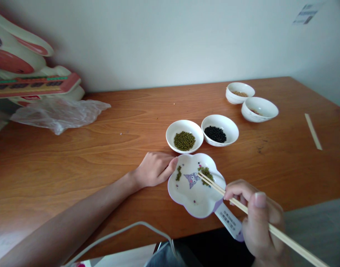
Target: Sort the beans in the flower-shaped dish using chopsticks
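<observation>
A flower-shaped white dish [196,202] with a purple rim and a handle lies near the table's front edge, holding two groups of green beans [205,175]. My left hand [156,168] grips the dish's left rim, its thumb on the edge. Wooden chopsticks [239,204] are held in my right hand [259,218] above the handle, their tips at the right group of beans. Just behind the dish stand a white bowl of green beans [184,141] and, to its right, a white bowl of black beans [215,134].
Two more white bowls [240,92] with light brown contents stand at the back right. A paper strip [313,131] lies at the far right. Crumpled clear plastic [61,113] and a large toy figure [33,78] are at the left. A cable [139,223] loops at the front.
</observation>
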`<control>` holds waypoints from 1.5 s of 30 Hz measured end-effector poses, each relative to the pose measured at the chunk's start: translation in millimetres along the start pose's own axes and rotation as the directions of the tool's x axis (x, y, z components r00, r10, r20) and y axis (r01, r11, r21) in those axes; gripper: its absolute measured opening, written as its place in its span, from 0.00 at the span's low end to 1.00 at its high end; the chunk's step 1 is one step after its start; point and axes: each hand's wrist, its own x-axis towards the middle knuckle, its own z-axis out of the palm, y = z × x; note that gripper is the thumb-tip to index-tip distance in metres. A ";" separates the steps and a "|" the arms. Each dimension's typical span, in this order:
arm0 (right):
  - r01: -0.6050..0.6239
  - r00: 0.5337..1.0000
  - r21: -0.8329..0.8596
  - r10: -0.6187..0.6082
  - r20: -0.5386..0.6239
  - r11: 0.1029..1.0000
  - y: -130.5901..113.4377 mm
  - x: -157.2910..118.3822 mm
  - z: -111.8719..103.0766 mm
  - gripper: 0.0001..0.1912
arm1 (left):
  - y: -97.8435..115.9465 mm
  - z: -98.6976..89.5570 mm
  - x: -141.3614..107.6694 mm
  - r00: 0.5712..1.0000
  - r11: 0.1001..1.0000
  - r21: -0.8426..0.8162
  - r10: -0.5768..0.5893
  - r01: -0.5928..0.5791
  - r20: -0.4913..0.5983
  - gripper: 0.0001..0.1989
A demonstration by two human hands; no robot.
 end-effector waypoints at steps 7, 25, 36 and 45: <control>0.004 0.997 -0.016 -0.005 -0.075 1.000 -2.8 0.3 3.2 0.31 | -0.5 -0.6 0.2 1.000 1.000 0.011 0.002 -0.002 0.009 0.24; -0.015 1.000 0.003 0.015 0.026 1.000 0.2 4.2 6.8 0.35 | -0.6 -0.4 -0.1 1.000 1.000 0.000 -0.007 0.007 0.020 0.24; 0.020 0.999 0.027 -0.020 0.031 0.999 3.5 6.0 9.2 0.30 | -1.6 -0.1 -0.4 0.999 1.000 -0.016 -0.018 0.019 0.033 0.23; 0.128 0.992 0.046 -0.127 -0.022 0.991 10.1 6.0 10.8 0.28 | -2.2 0.9 -0.8 1.000 1.000 -0.011 -0.014 0.014 0.021 0.23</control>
